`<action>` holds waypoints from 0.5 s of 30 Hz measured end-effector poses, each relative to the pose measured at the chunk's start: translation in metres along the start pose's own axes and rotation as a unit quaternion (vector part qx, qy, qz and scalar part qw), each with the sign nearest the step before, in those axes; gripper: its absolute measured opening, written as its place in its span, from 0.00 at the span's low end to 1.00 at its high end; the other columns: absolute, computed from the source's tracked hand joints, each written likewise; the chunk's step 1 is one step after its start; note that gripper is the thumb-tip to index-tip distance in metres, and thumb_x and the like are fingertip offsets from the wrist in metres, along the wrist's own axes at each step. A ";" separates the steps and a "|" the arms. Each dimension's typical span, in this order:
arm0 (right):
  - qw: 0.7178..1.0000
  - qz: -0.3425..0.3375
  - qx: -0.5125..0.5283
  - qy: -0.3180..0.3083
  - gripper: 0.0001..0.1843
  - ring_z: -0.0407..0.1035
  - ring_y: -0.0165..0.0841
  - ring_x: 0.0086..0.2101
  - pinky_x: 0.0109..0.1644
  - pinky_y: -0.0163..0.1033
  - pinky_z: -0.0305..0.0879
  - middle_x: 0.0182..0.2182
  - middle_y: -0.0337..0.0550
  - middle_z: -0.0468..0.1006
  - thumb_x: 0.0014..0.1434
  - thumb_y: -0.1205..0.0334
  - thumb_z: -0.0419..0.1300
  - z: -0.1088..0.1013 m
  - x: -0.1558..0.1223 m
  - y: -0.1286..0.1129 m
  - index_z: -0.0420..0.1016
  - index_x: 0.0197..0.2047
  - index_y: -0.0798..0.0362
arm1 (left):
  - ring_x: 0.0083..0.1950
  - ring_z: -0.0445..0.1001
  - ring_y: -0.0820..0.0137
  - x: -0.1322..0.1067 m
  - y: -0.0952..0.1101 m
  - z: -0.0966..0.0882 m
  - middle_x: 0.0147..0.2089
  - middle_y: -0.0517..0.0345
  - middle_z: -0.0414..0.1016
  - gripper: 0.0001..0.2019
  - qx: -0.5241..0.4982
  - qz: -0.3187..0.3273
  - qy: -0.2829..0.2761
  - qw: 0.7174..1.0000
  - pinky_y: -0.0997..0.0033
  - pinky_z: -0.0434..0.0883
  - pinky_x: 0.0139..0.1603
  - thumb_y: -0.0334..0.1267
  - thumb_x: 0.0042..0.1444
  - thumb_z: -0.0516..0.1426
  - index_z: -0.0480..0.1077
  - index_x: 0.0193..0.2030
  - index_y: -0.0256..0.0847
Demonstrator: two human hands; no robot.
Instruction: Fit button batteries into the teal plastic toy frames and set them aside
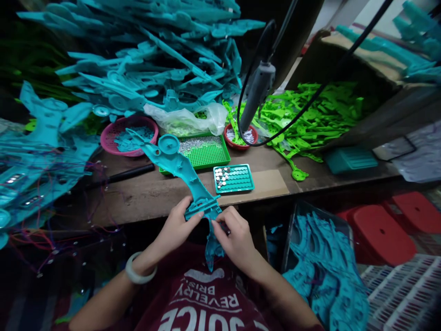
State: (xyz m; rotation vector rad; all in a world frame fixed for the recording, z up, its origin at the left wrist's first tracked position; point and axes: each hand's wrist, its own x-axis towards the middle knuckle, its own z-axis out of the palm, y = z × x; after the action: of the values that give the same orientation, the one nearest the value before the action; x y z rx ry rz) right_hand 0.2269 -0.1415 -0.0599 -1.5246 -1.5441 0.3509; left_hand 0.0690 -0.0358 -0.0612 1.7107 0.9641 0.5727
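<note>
A long curved turquoise plastic shell slants from the workbench edge down toward my lap, its ribbed inner side facing up. My left hand grips its middle, with the thumb across the ribs. On the lower part, the fingers of my right hand are closed at the shell's edge; a small dark bit shows between them, too small to name. Just beyond lies a small teal tray with several round silver pieces in its left part. Behind that is a green perforated tray of tiny metal parts.
A grey electric screwdriver hangs over a red bowl. Turquoise shells are piled at the back, beside a pink basket. Bright green parts fill the right. Wired shells lie left; red stools stand at right.
</note>
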 end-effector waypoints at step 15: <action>0.970 -0.041 -0.042 -0.237 0.05 0.67 0.32 0.36 0.38 0.36 0.63 0.36 0.41 0.70 0.70 0.66 0.55 -0.043 0.028 0.004 0.68 0.39 0.53 | 0.48 0.73 0.62 -0.001 -0.005 -0.001 0.48 0.55 0.77 0.14 -0.017 -0.001 -0.063 0.998 0.61 0.67 0.51 0.40 0.63 0.55 0.68 0.54 0.41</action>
State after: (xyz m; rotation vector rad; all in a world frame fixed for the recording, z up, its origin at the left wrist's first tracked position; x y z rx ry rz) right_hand 0.2664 -0.1316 -0.0280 -1.5047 -2.0074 0.6443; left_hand 0.0662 -0.0351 -0.0654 1.6934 0.8621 0.4725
